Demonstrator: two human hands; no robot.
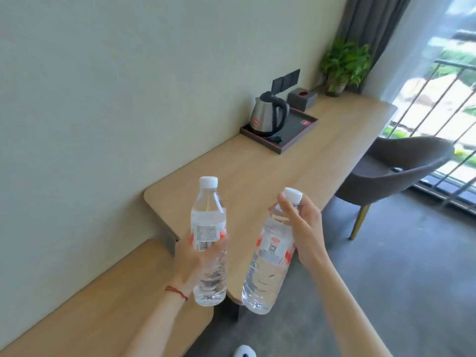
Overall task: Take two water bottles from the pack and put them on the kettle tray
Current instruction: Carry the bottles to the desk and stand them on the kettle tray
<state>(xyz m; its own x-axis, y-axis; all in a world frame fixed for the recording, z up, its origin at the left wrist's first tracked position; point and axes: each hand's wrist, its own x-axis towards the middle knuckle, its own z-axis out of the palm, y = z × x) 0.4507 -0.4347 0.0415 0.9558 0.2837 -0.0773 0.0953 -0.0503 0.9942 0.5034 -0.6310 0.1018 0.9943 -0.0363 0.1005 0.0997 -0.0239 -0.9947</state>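
One bottle (208, 235) is gripped low on its body by the left hand (192, 264); the other bottle (270, 256) is pinched only at the neck by the right hand (305, 228), well short of the tray (296, 136); slippage is judged likeliest there, or the kettle (268, 115) may be struck at placement.

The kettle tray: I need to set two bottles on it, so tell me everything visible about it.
The kettle tray is a shallow, dark rectangular tray with a low raised rim, lying flat on the wooden desk near the wall. A steel kettle with a black handle stands at its left end; the right part looks bare.
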